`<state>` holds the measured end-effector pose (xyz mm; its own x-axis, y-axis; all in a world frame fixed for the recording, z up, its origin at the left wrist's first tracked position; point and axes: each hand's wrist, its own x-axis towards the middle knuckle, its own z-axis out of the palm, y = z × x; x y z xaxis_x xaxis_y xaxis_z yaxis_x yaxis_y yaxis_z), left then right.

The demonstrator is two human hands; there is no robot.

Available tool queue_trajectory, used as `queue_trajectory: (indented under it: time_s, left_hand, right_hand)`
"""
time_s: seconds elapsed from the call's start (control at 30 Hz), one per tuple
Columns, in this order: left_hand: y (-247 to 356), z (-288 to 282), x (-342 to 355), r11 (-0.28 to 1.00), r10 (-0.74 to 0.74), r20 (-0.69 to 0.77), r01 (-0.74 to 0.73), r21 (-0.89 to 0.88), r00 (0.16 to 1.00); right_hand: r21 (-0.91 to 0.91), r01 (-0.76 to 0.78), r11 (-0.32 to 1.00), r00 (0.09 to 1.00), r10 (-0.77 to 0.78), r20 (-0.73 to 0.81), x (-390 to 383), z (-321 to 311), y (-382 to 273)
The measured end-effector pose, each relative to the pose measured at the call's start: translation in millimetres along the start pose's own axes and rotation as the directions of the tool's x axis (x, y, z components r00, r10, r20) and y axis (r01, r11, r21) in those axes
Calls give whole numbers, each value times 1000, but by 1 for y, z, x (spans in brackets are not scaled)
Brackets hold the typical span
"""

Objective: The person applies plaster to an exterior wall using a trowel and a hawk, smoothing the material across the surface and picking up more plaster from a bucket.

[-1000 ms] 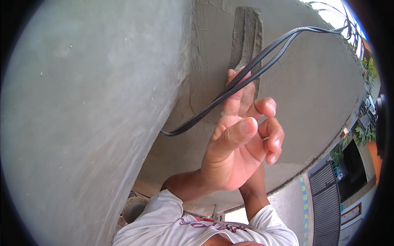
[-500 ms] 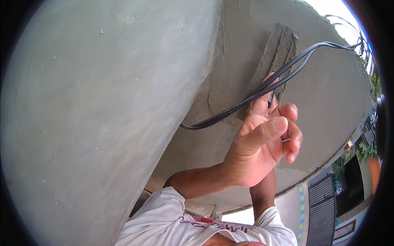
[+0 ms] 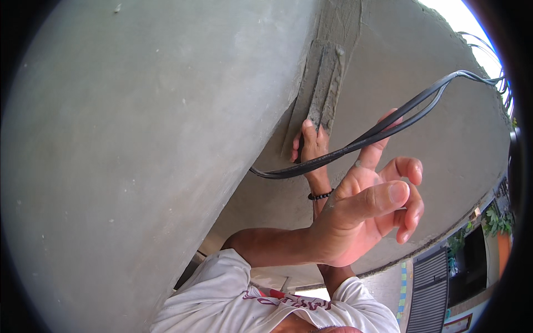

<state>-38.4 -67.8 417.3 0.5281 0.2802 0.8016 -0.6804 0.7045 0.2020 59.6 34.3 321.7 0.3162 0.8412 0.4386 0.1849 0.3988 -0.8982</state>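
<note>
My left hand [image 3: 369,205] is raised with its fingers apart. Its index finger stretches behind a pair of black cables [image 3: 355,145] and touches them, while the other fingers curl loosely around nothing. Farther off, beyond the cables, my right hand [image 3: 313,144] wears a black bead bracelet [image 3: 320,196]. It is wrapped round the handle of a long plastering trowel [image 3: 322,83], whose back is caked with grey mortar. The trowel lies flat against the grey plastered surface [image 3: 400,72], beside the edge of the smooth wall. Fingers hide most of the handle.
A large smooth grey wall [image 3: 139,139] fills the left side. The cables run from its edge across to a bundle of wires [image 3: 504,83] at the upper right. A slatted metal gate [image 3: 428,288] and green leaves [image 3: 496,220] show beyond the plastered surface's edge.
My right hand and the trowel have moved left toward the wall edge, out from behind my left hand. My left hand has shifted slightly right and down, still at the cables.
</note>
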Motion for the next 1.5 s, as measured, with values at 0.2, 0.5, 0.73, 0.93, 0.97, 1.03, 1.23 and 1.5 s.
queue_trajectory:
  time_s: [0.2,0.5,0.73,0.93,0.97,1.03,1.23,1.5]
  left_hand:
    - [-15,3,1,1000,-15,30,16,-16,999]
    - [-15,5,4,1000,-27,55,26,10,998]
    - [-5,3,1,996,1,94,-9,84,996]
    - [-7,3,1,997,-37,92,31,67,995]
    - [-9,8,3,999,-30,74,29,17,997]
    - [-7,15,4,1000,0,15,0,-16,1000]
    - [-4,2,2,999,-22,16,23,-42,1000]
    - [10,5,0,987,-84,44,89,-131,996]
  right_hand:
    - [-106,-132,986,991,129,-31,-78,-14,91]
    - [71,-73,995,952,90,-292,-18,-8,-84]
    - [-371,371,852,856,-468,-219,106,34,-90]
    - [36,404,914,870,-372,-325,47,-56,-101]
    - [274,422,864,885,-328,-331,15,-73,-104]
    - [736,360,574,933,-235,-273,-35,-90,-101]
    - [-162,262,951,749,-306,-588,-19,-128,-103]
    - [-37,361,932,920,-363,-152,94,8,-167]
